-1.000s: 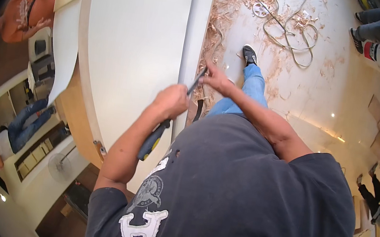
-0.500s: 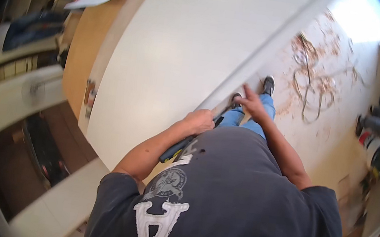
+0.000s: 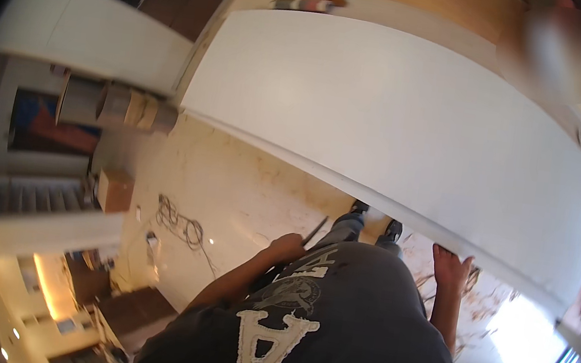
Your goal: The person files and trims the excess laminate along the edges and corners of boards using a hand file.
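My left hand (image 3: 285, 247) is closed low in front of my body, to the left. A thin dark tool (image 3: 315, 231) sticks out of it, pointing up and away; its kind does not show, and my hand and arm hide the rest. In front of me a large white panel (image 3: 388, 106) lies flat, its long near edge crossing the view. My right hand (image 3: 451, 267) is at that edge on the right, fingertips on or just beside it and thumb spread. Nothing shows in its grasp.
A tube and a small brown item (image 3: 314, 2) lie past the panel's far edge. On the floor are a coiled cable (image 3: 179, 222) and scattered shavings. Cardboard boxes (image 3: 115, 190) stand at left. A blurred person (image 3: 567, 56) is at far right.
My view has swung left, and the panel now runs across in front of me. My right hand has moved to the panel's edge. The left has come away from it with the tool.
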Demonstrator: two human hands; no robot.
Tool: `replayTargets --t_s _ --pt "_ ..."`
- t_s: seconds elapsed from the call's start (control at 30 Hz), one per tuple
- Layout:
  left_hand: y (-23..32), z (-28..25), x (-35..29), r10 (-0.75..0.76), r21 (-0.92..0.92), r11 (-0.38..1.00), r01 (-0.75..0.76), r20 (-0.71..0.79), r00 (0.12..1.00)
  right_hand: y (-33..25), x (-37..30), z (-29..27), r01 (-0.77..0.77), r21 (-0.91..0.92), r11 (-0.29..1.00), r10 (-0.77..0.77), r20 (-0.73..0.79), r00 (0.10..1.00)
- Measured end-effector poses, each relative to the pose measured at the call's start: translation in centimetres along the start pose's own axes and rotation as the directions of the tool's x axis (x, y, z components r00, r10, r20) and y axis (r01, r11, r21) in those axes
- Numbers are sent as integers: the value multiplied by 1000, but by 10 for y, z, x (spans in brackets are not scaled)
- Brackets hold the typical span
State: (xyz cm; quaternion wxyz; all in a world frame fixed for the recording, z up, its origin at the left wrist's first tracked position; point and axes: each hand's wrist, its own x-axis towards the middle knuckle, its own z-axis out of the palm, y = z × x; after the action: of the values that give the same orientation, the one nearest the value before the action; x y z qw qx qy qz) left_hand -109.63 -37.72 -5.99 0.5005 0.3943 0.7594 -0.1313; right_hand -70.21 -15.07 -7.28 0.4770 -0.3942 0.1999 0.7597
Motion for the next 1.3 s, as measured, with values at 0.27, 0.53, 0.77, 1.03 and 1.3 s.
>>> replayTargets --t_s 0.27,0.53,0.77,1.03,1.3 --pt "-110 72 -53 -524 -826 534 181 -155 837 31 -1 -8 -10 -75 997 7 -52 999" --pt "-238 20 -45 -647 -772 632 70 -476 596 158 33 23 90 -236 968 -79 55 995" --pt "-291 -88 -75 -391 -445 895 -38 -822 414 302 45 84 -86 -316 945 72 -58 996" --pt "-278 -251 7 -71 -187 964 -189 -866 494 354 93 116 91 -427 900 -130 -63 990" --pt "-214 -382 110 277 128 952 -278 -746 606 358 111 104 245 -446 861 -304 -63 951"
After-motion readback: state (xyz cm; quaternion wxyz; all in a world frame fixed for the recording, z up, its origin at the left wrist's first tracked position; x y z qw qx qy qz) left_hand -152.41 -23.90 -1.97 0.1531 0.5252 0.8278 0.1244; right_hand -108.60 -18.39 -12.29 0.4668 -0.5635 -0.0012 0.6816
